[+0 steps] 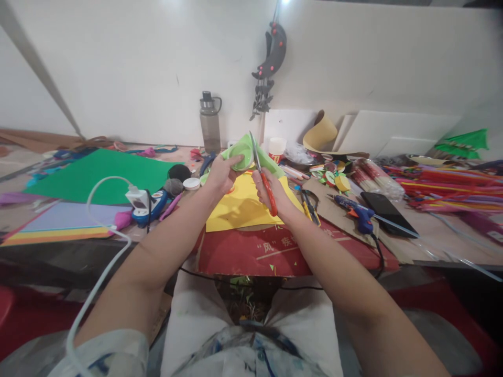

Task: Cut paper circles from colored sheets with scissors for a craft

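My left hand (223,175) is closed on a light green craft sheet (247,144), which it holds up above the table. A rounded light green part of it shows near my thumb; I cannot tell whether this is a separate piece. My right hand (275,192) grips red-handled scissors (269,192), their blades pointing up and away, against the green sheet. The blades look nearly closed. Beneath both hands lies a yellow sheet (220,215) on a red printed board (239,254).
To the left are a green sheet (102,173), a blue power strip (151,208) with a white plug, and a grey bottle (210,123). On the right lie a blue glue gun (363,217), a black phone (389,213), a utility knife (310,207) and colourful pipe cleaners (451,188).
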`<state>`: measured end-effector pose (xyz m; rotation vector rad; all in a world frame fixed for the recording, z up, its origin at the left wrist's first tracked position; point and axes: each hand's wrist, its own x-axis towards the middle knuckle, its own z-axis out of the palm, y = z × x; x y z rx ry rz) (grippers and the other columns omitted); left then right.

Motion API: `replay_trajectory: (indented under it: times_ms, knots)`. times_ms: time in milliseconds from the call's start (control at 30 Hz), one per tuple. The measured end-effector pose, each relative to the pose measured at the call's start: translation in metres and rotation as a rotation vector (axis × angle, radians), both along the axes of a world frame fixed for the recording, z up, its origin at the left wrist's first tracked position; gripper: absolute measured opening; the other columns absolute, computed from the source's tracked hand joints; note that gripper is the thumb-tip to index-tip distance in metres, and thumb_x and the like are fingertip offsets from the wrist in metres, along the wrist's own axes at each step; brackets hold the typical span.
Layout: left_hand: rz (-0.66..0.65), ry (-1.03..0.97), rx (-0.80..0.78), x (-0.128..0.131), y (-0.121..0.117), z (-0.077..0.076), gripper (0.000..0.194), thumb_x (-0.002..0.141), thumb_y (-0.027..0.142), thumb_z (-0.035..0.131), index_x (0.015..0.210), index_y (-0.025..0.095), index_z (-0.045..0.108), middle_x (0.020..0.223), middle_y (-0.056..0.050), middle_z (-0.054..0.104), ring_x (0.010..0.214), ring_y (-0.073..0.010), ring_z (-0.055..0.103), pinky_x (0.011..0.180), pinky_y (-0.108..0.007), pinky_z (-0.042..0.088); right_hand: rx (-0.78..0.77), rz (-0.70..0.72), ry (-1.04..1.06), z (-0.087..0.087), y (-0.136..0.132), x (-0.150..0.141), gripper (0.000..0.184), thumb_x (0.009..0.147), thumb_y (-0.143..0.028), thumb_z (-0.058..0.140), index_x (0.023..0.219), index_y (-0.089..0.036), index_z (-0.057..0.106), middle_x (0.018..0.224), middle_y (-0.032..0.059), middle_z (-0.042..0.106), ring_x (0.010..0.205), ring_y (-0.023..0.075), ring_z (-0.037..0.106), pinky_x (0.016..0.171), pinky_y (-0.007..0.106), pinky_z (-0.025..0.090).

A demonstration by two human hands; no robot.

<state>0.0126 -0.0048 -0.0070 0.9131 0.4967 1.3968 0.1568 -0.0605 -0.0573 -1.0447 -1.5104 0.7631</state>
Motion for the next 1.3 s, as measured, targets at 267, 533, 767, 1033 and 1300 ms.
replay_trajectory:
  times_ms: [267,533,767,1033,1300]
  knots:
    - [-0.005,0.008,0.016,0.001,0.000,-0.001,0.037,0.067,0.004,0.084,0.099,0.020,0.073,0.083,0.000,0.078,0.100,-0.0209,0.077,0.097,-0.035,0.064,-0.026,0.022,0.065,-0.001,0.004,-0.002,0.063,0.088,-0.086,0.056,0.101,-0.025,0.053,0.077,-0.0028,0.050,0.063,0.0127,0.046,0.055,0.026,0.043]
    - [-0.025,0.007,0.028,0.000,0.000,-0.003,0.038,0.067,0.006,0.084,0.101,0.019,0.073,0.083,0.000,0.079,0.097,-0.0214,0.078,0.096,-0.036,0.064,-0.066,0.011,0.086,-0.003,0.004,-0.001,0.066,0.083,-0.091,0.057,0.098,-0.027,0.050,0.071,-0.0053,0.042,0.057,0.0112,0.038,0.048,0.023,0.035]
    - [-0.015,0.016,0.023,0.000,0.003,-0.003,0.036,0.064,0.007,0.087,0.094,0.019,0.071,0.084,0.000,0.079,0.098,-0.0214,0.078,0.099,-0.037,0.064,-0.059,-0.013,0.025,0.003,-0.004,0.000,0.064,0.086,-0.090,0.055,0.089,-0.026,0.047,0.068,-0.0057,0.037,0.056,0.0110,0.036,0.047,0.024,0.032]
    - [-0.018,0.035,-0.005,-0.003,0.001,0.003,0.035,0.066,0.004,0.086,0.094,0.020,0.072,0.086,-0.003,0.080,0.106,-0.0246,0.077,0.103,-0.041,0.063,-0.035,-0.064,-0.055,0.011,-0.013,0.000,0.064,0.086,-0.089,0.055,0.088,-0.026,0.048,0.067,-0.0041,0.041,0.055,0.0124,0.040,0.046,0.025,0.034]
    - [-0.061,0.078,0.044,-0.009,0.005,0.003,0.035,0.062,0.007,0.088,0.090,0.018,0.071,0.088,-0.003,0.080,0.104,-0.0246,0.077,0.098,-0.038,0.064,-0.030,-0.073,-0.054,0.011,-0.013,-0.002,0.067,0.085,-0.092,0.053,0.084,-0.026,0.044,0.063,-0.0049,0.038,0.054,0.0118,0.036,0.045,0.026,0.031]
